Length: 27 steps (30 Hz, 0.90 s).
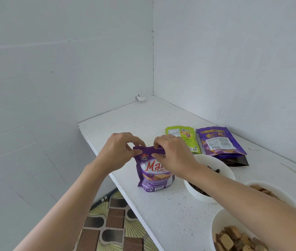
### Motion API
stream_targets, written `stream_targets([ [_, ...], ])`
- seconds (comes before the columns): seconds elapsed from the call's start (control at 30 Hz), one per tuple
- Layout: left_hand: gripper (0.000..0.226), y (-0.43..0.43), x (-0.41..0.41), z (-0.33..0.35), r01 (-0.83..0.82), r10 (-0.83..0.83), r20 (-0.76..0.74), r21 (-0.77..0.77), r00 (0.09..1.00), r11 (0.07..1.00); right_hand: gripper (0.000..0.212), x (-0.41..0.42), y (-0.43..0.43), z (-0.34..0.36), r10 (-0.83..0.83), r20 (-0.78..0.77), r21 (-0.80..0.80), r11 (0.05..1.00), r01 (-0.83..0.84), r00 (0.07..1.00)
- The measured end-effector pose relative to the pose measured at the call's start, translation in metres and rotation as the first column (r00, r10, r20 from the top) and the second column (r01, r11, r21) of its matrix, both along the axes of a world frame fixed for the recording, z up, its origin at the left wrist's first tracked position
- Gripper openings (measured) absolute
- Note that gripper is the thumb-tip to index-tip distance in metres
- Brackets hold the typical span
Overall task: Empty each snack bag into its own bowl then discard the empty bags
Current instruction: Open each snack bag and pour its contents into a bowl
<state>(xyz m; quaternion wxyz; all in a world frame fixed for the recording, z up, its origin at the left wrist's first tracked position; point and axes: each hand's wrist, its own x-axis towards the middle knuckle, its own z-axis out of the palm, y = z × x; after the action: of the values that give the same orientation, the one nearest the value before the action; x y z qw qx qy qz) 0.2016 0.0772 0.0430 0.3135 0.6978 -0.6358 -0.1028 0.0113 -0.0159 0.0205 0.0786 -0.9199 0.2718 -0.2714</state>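
A purple cube-wafer snack bag (pixel 153 175) stands upright on the white table (pixel 161 211), near its left edge. My left hand (pixel 120 151) pinches the bag's top left corner. My right hand (pixel 173 153) pinches the top edge just to the right. A white bowl (pixel 209 178) with dark snacks sits right of the bag, partly behind my right forearm. A second white bowl (pixel 277 191) holds pale biscuits, and a third bowl (pixel 234 232) at the bottom right holds brown wafer cubes.
A green bag (pixel 185 136) and a purple wafer bag (pixel 219 142) lie flat at the back of the table, with a dark bag (pixel 237 162) under the purple one. White walls enclose the table at the back and right. Patterned floor (pixel 111 223) shows beyond the left edge.
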Motion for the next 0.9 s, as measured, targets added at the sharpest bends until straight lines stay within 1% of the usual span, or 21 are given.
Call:
stream_targets([
  [0.13, 0.02, 0.0, -0.002, 0.001, 0.025, -0.025, 0.039, -0.001, 0.999, 1.0, 0.021, -0.002, -0.001, -0.002, -0.042, 0.003, -0.021, 0.999, 0.042, 0.999],
  [0.27, 0.023, -0.001, -0.004, 0.003, 0.06, -0.061, 0.088, 0.01, 0.994, 0.998, 0.021, -0.001, -0.001, -0.001, -0.026, 0.001, -0.014, 1.0, 0.026, 1.0],
  [0.4, 0.028, -0.001, -0.005, 0.002, 0.109, -0.109, 0.114, 0.01, 0.987, 0.994, 0.02, 0.001, 0.001, 0.0, 0.012, 0.008, 0.029, 1.0, -0.013, 1.0],
  [0.5, 0.026, -0.004, -0.01, -0.001, 0.143, -0.142, 0.138, 0.002, 0.98, 0.99, 0.02, 0.004, 0.002, 0.001, 0.034, 0.026, 0.092, 0.995, -0.037, 0.999],
  [0.63, 0.014, -0.008, -0.014, -0.001, 0.122, -0.123, 0.097, 0.024, 0.988, 0.992, 0.02, 0.005, 0.0, 0.002, 0.014, 0.073, 0.222, 0.975, -0.03, 0.997],
  [0.77, 0.022, -0.01, -0.016, 0.002, 0.11, -0.113, 0.065, 0.049, 0.991, 0.993, 0.019, 0.003, -0.004, 0.005, -0.013, 0.097, 0.32, 0.947, -0.019, 0.995],
  [0.9, 0.024, -0.01, -0.018, 0.002, 0.117, -0.12, 0.063, 0.047, 0.991, 0.992, 0.015, 0.005, -0.008, 0.011, -0.019, 0.081, 0.391, 0.92, -0.014, 0.997],
])
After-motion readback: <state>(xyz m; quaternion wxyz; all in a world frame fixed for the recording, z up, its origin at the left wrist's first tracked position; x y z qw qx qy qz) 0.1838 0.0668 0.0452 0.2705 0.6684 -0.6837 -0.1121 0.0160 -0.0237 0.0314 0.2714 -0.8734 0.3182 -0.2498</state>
